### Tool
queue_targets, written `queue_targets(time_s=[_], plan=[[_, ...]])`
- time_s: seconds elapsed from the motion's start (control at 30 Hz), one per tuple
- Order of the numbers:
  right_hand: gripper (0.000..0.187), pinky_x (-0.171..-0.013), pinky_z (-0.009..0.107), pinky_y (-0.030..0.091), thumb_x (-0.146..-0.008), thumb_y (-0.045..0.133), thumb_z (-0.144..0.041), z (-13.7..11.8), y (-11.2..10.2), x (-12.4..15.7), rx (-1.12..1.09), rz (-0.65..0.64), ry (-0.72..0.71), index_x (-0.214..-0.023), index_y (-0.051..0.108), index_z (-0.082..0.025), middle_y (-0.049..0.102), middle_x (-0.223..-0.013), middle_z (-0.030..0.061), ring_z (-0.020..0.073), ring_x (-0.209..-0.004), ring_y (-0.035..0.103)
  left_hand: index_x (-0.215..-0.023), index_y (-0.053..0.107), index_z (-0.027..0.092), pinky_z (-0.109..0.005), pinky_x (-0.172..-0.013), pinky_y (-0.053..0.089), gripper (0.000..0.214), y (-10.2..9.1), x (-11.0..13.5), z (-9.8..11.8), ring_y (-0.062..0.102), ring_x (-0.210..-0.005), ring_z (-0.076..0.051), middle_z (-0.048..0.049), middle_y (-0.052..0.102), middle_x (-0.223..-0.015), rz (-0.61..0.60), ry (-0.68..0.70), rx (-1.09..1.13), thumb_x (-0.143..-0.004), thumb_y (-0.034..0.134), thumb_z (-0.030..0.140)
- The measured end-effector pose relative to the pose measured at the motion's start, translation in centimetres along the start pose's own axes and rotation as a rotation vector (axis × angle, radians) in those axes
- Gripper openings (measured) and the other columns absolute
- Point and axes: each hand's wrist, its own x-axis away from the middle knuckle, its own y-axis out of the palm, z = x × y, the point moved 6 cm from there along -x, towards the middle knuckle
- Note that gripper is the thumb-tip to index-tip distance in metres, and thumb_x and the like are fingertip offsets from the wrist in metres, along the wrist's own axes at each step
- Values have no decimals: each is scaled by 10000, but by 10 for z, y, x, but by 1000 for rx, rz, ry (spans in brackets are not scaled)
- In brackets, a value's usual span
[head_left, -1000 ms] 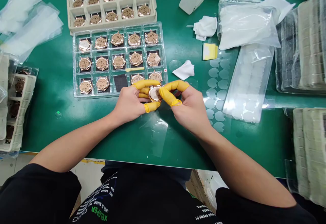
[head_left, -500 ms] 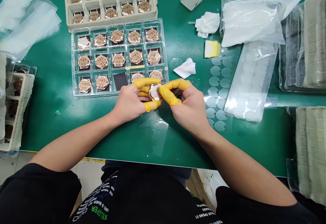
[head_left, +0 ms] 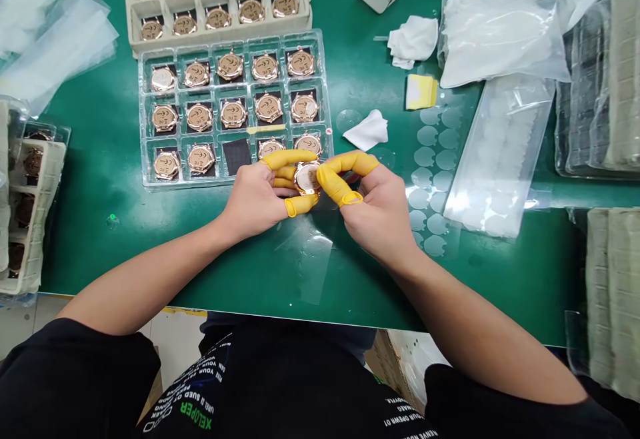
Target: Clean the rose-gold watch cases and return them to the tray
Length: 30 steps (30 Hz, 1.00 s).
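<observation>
My left hand (head_left: pixel 260 192), with yellow finger cots, grips a rose-gold watch case (head_left: pixel 306 178) by its rim between thumb and fingers. Its pale, shiny round face is turned up. My right hand (head_left: pixel 367 192), also in yellow finger cots, is closed in a pinch at the right edge of the case; anything between these fingertips is hidden. Just behind the hands lies a clear plastic tray (head_left: pixel 143 126) of similar watch cases, most with copper-coloured printed backs up. One front-row compartment shows only a black pad (head_left: pixel 236 156).
A beige tray (head_left: pixel 131 26) of watch cases stands farther back. To the right lie a sheet of round clear films (head_left: pixel 427 157), white cloths (head_left: pixel 367 131), a yellow-and-white block (head_left: pixel 421 92) and plastic bags (head_left: pixel 500 39). Stacked trays (head_left: pixel 620 79) line the right side; more trays (head_left: pixel 50 166) stand left.
The view has shifted slightly. The right fingertips have moved a little to the right on the watch case, so more of its pale face shows. My left hand keeps its hold.
</observation>
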Motion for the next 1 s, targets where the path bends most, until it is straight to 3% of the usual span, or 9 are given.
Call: queue_targets(time_s=[0.4,0.57,0.7,0.8,0.87,0.93,1.0], plan=[[128,-862,399,490,-929,703,-396,-1,0,1,43,39,-20,-909,692,-270,727,-957,25,208,-917,591,-1229,706,173,-258,-817,675,604,0,0,-1,773,-835,-143,-11,790,-951,-20,0,-4,-648,870,167],[192,-827,377,487,-931,719,-444,-1,0,1,46,56,-57,-905,691,-255,715,-934,17,186,-882,590,-1233,706,170,-245,-813,665,617,1,0,-1,776,-853,-145,-11,792,-957,-17,-12,1,-640,876,170],[231,-696,337,464,-947,705,-475,2,-19,-8,-149,234,-174,-990,699,-248,676,-929,23,156,-799,585,-1221,724,171,-231,-782,656,625,0,0,0,766,-814,-133,-11,790,-940,22,-24,9,-617,884,154],[347,-504,289,327,-936,728,-489,6,-38,-18,-316,363,-214,-737,622,-225,538,-695,-9,109,-589,458,-1204,740,168,-227,-774,654,611,1,0,1,757,-792,-123,-9,785,-920,34,-37,17,-611,884,141],[403,-432,273,245,-898,777,-491,8,-40,-25,-398,318,-163,-673,571,-228,481,-642,-29,83,-507,381,-1197,743,168,-232,-772,655,602,2,1,1,755,-789,-122,-12,787,-924,35,-43,23,-612,885,139],[338,-383,249,242,-791,884,-471,8,-34,-27,-458,216,-71,-816,629,-250,567,-756,-32,68,-490,417,-1200,741,171,-234,-771,654,603,2,1,1,760,-805,-128,-19,794,-949,39,-39,29,-616,888,142],[470,-342,230,282,-688,952,-485,9,-24,-25,-475,118,48,-995,659,-282,649,-918,-22,71,-509,507,-1206,736,174,-237,-771,654,610,1,1,1,765,-820,-136,-21,798,-965,39,-28,30,-617,892,146]])
